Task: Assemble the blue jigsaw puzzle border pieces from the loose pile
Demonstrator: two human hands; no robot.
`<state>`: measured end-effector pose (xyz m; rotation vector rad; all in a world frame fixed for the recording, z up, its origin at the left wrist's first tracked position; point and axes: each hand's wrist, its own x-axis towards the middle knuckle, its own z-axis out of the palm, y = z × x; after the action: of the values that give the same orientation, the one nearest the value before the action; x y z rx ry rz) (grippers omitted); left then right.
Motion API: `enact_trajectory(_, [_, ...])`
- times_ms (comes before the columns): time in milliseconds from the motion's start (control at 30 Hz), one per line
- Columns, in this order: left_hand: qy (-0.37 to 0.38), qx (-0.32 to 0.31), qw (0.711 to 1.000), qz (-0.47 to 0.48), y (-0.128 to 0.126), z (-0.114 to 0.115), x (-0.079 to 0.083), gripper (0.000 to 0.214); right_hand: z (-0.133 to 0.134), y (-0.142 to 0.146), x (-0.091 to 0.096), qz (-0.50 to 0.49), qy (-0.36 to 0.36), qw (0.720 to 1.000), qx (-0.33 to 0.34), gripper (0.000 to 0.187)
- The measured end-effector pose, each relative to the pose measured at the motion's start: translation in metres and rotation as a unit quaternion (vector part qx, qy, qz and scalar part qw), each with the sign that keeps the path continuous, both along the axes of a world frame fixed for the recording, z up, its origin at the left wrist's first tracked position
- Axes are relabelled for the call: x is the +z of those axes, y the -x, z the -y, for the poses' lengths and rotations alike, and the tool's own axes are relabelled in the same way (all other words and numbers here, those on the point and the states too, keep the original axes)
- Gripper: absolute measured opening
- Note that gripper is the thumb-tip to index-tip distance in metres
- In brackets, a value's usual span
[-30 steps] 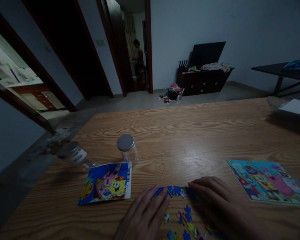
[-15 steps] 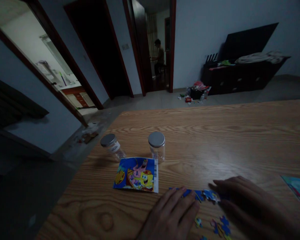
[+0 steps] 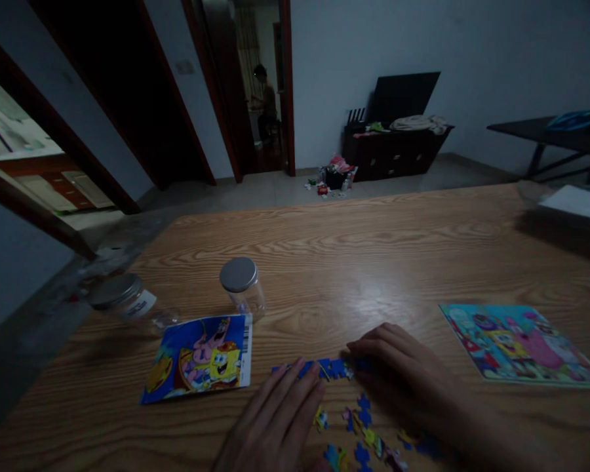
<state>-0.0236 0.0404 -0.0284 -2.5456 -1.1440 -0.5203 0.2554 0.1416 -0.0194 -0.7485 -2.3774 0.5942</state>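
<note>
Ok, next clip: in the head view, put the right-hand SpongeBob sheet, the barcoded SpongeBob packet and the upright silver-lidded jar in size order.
Largest: the right-hand SpongeBob sheet
Next: the barcoded SpongeBob packet
Smallest: the upright silver-lidded jar

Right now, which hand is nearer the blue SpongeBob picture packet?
Left: the left hand lies right of the packet; the right hand sits farther right, past the blue jigsaw pieces.
</note>
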Motion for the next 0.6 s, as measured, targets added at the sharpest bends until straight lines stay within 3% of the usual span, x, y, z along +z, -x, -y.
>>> enact_trajectory(400, [-0.017,-0.004,1.000,0.007,-0.001,-0.002,0.003,0.052,0.003,-0.001,0.000,0.011,-0.010,1.000,-0.001,0.024])
enact_trajectory(600, [-0.013,0.006,1.000,0.004,-0.002,-0.003,0.004,0.051,0.005,-0.005,0.015,0.009,0.073,0.997,0.009,0.028])
